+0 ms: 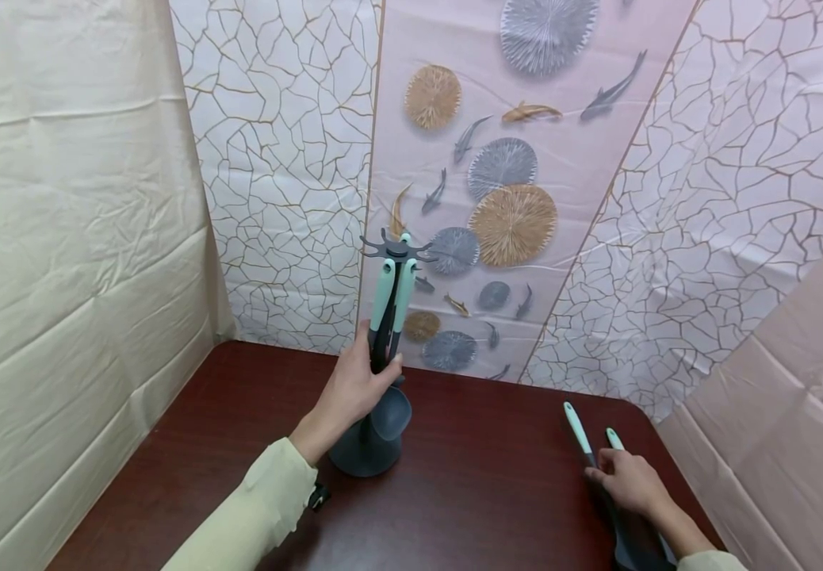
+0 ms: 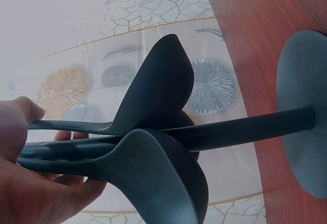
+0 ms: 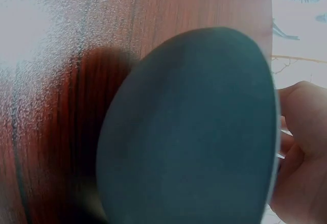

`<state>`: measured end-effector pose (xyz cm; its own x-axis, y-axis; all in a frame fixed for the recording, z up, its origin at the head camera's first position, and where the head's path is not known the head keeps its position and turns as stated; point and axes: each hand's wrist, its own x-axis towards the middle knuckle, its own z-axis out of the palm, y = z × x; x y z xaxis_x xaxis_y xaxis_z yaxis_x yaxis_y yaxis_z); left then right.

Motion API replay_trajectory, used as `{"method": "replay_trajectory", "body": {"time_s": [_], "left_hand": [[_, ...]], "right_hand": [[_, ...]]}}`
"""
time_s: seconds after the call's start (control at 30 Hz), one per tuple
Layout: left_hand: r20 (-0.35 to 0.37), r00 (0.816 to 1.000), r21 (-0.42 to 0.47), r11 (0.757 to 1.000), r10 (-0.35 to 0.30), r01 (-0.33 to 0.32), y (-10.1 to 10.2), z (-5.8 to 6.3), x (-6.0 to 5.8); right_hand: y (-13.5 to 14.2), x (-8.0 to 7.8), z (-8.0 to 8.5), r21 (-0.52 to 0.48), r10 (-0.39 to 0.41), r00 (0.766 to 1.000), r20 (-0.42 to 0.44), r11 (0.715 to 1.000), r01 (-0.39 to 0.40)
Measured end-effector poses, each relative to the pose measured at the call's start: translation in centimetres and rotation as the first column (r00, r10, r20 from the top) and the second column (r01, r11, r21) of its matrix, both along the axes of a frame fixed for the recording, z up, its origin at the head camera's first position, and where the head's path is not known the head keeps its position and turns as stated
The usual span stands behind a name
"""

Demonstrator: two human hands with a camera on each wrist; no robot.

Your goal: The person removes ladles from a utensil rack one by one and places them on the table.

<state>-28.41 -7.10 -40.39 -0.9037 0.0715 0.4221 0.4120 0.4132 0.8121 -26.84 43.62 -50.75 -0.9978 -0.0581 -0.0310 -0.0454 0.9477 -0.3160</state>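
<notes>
My left hand (image 1: 360, 379) grips the dark stems of several cooking utensils with mint handles (image 1: 383, 295) that hang on a utensil stand (image 1: 365, 456). The stand has a hooked top and a round grey base. A ladle (image 1: 392, 414) hangs just below this hand. In the left wrist view, fingers and thumb close round the stems beside the bowl of a ladle (image 2: 153, 163) and the stand's pole (image 2: 250, 129). At the right, my right hand (image 1: 631, 480) holds a dark cooking spoon (image 1: 618, 527); its broad oval head (image 3: 189, 132) fills much of the right wrist view.
A second mint handle (image 1: 614, 438) shows beside the right hand, its lower part hidden by the hand. The dark red wooden table (image 1: 483, 468) meets a patterned cloth backdrop (image 1: 290, 198) at the back. Plain cloth walls (image 1: 83, 262) stand at both sides.
</notes>
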Motion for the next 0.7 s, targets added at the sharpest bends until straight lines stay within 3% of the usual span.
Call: {"method": "replay_trajectory", "body": {"time_s": [0.7], "left_hand": [[-0.014, 1.000, 0.001, 1.000, -0.016, 0.016, -0.08, 0.09, 0.03]], "right_hand": [[-0.16, 0.55, 0.25, 0.012, 0.036, 0.999, 0.017, 0.999, -0.037]]}}
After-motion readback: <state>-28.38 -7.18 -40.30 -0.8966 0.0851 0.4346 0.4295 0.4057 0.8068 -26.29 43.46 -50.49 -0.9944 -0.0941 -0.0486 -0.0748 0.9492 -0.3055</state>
